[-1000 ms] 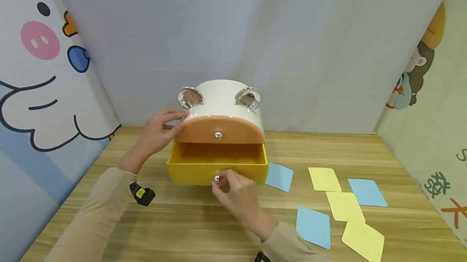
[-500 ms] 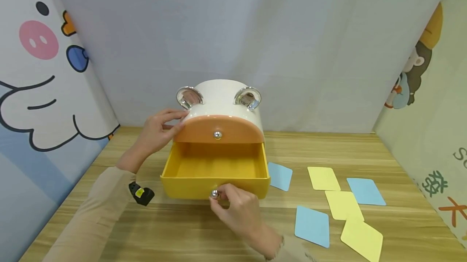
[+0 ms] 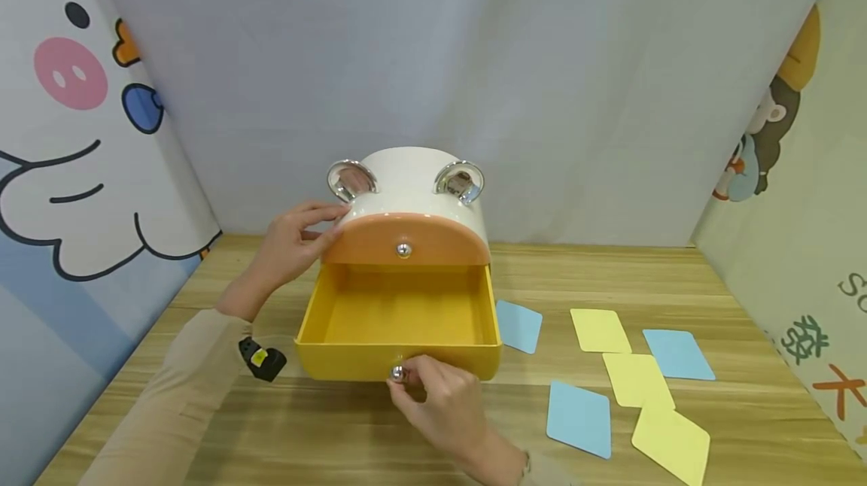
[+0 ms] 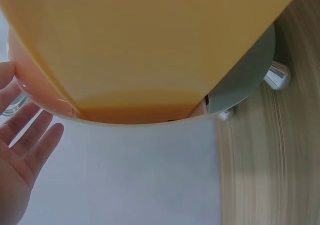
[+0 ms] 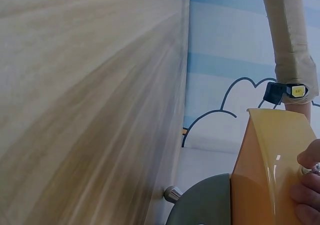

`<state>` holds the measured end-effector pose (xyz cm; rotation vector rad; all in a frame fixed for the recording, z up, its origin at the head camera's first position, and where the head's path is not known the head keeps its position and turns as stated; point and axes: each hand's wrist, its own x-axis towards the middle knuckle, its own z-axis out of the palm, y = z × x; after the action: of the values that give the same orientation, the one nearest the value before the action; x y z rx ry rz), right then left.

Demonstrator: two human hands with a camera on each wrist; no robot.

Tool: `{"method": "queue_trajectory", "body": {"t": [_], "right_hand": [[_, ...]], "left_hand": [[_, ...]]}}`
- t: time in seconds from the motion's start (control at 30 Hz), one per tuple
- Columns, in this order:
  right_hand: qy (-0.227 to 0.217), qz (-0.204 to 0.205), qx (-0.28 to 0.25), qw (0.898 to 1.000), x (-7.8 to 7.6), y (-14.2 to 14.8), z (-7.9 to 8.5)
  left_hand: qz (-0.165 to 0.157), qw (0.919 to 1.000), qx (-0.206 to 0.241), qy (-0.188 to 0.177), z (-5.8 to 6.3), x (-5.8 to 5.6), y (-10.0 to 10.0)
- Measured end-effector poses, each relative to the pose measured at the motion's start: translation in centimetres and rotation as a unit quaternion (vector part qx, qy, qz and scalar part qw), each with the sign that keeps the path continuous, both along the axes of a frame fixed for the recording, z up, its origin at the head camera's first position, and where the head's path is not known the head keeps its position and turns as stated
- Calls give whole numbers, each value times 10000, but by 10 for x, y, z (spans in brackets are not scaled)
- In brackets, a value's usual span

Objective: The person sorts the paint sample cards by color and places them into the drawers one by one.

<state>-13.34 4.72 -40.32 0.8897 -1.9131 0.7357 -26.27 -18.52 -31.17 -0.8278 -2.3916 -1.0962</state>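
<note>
A small cabinet [image 3: 409, 183] with a rounded white top and two silver ears stands in the head view's middle. Its orange upper drawer [image 3: 369, 241] is closed, with a silver knob on it. Below, the yellow drawer [image 3: 332, 362] sticks far out, its inside bare. My right hand [image 3: 443, 412] pinches the yellow drawer's silver knob [image 3: 397, 374] between thumb and fingers. On the cabinet's upper left side rests my left hand [image 3: 293, 244], thumb by the orange front. The left wrist view shows that hand's [image 4: 22, 152] fingers spread and fairly straight against the curved shell.
Several blue and yellow paper cards lie right of the cabinet, among them a blue card [image 3: 579, 420] and a yellow card [image 3: 600, 331]. The wooden table [image 3: 305, 433] meets a pale curtain [image 3: 576, 95] behind. Cartoon-printed panels flank both sides.
The yellow drawer has slid out toward me, drawn by my right hand on its knob, most of it in the first half second. My left hand has stayed on the cabinet.
</note>
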Motion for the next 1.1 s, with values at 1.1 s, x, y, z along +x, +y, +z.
{"method": "queue_trajectory", "body": {"t": [1.1], "right_hand": [[-621,812,-731,9921,-8,106,71]], "left_hand": [[-9,10000,20,-15,0,1,1]]}}
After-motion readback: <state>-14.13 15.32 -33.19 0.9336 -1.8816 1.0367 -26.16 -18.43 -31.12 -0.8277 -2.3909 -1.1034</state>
